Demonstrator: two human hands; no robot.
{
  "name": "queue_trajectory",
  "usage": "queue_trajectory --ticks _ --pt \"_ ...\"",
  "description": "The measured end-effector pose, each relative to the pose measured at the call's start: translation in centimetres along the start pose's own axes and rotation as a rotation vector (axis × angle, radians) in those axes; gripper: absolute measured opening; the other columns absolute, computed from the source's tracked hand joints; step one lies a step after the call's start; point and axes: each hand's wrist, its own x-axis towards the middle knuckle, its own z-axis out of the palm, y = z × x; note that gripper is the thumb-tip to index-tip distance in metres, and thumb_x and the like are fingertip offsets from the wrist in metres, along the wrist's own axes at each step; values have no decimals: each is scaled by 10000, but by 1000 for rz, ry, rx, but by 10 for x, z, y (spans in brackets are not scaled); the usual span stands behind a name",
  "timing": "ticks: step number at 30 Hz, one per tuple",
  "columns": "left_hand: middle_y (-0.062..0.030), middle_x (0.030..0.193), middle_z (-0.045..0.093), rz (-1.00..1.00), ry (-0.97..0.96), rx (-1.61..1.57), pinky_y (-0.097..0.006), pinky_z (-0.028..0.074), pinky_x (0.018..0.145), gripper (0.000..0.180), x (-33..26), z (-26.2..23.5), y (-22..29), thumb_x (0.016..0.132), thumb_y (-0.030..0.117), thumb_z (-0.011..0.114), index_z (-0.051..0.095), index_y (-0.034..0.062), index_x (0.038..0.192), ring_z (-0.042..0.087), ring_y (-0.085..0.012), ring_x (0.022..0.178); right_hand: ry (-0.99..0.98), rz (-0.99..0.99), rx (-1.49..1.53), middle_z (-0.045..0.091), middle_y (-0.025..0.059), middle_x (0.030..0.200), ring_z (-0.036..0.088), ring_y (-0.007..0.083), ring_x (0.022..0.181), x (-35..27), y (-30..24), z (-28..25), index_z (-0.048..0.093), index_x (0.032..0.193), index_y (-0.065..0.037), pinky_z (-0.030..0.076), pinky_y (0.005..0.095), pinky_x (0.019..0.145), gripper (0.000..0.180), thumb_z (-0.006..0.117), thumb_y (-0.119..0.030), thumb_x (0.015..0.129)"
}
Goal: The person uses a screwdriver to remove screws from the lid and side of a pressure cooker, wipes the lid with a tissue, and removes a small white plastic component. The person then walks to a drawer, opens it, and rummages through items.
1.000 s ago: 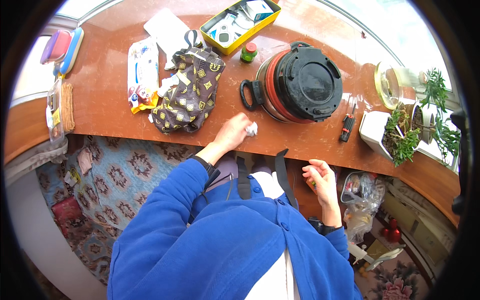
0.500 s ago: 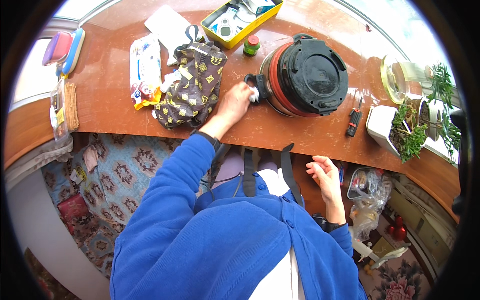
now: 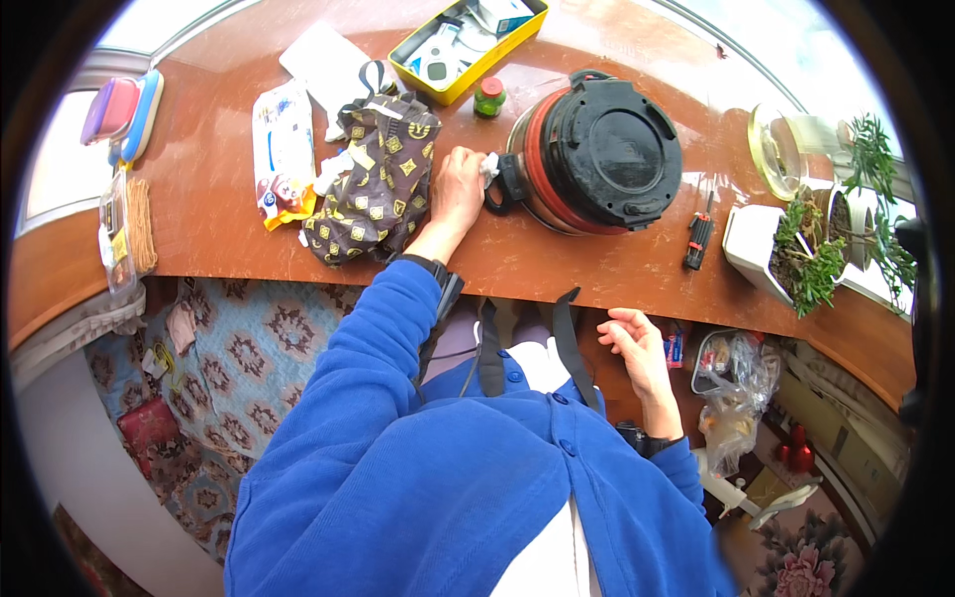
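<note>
A crumpled white wipe pokes out from the fingers of my left hand, which is closed on it. The wipe is beside the black handle of a large round pot; whether it touches the handle I cannot tell. The pot has a red band and a black lid. Left of that hand lies a brown patterned cloth bag with a loop. My right hand hangs off the table's front edge, fingers loosely bent and apart, holding nothing.
A wipes packet lies left of the bag. Behind stand a small green jar with a red lid and a yellow-edged box of gadgets. Right of the pot are a screwdriver and a white planter.
My left hand, with the wipe, has moved slightly away from me and left, from the near part of the pot's handle to its far part. My right hand stays below the table edge.
</note>
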Motion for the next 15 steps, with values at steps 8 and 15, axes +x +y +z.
queue_trajectory --ticks 8,15 --pt "-92 1108 642 287 -173 14 -409 567 864 244 -61 -11 14 775 -28 697 685 50 1006 627 -323 1031 -2 -21 30 748 75 1060 696 117 883 1 9 -6 623 1256 -20 483 243 756 312 683 -167 988" --pt "-38 1006 631 607 -309 -57 -346 562 816 248 -91 -9 42 758 102 686 722 109 1004 609 -247 932 188 -195 72 695 69 1101 678 118 873 11 3 5 596 1307 -14 510 281 763 386 718 -129 959"
